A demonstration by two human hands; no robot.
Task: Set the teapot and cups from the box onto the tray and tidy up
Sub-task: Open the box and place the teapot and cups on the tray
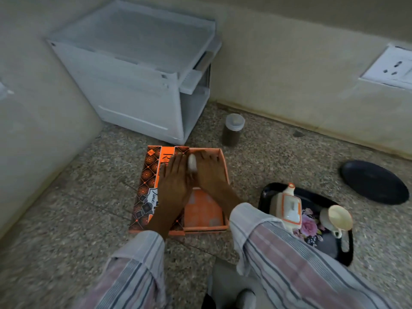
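An open orange box (203, 209) lies on the speckled stone surface, its patterned lid (146, 181) overlapping its left side. Both my hands reach into the far end of the box. My left hand (176, 176) and my right hand (210, 173) press against either side of a small white cup (192, 162) with fingers stretched forward. To the right is a black floral tray (347, 248). On it stand a cream and orange teapot (287, 207) and another cream cup (337, 217).
A lidded jar of dark powder (233, 130) stands just behind the box. A white plastic drawer unit (133, 74) sits at the back left, and a black plate (374, 181) lies at the far right. A wall socket (392, 68) is on the wall.
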